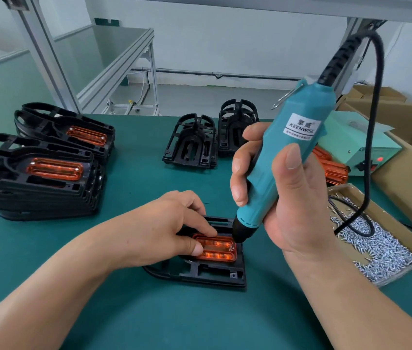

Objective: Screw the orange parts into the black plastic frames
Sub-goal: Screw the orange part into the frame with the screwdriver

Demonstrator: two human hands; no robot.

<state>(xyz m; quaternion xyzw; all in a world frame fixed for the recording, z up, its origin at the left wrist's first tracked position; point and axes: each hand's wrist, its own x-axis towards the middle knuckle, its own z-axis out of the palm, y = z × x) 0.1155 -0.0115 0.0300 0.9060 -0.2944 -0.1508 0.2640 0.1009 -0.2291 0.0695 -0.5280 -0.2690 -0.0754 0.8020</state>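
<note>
Our left hand (164, 231) pinches the translucent orange plastic part (219, 250) seated in the black plastic frame (212, 274), lower centre; our right hand (275, 188) grips the teal electric screwdriver (283, 168) at its corner. Finished stacks (48, 168) left, bare frames (191, 145) upper centre.

My left fingers (203, 228) are covering the orange part's (219, 250) left end, while the screwdriver's (275, 170) black nose is hiding its bit at the part's corner.

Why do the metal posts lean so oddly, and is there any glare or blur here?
Head view: the wide-angle lens tilts the aluminium post outward; lighting is soft and even, with a faint shadow beneath the left hand; the orange part shows small bright glints; the screwdriver label reads sharply.
</note>
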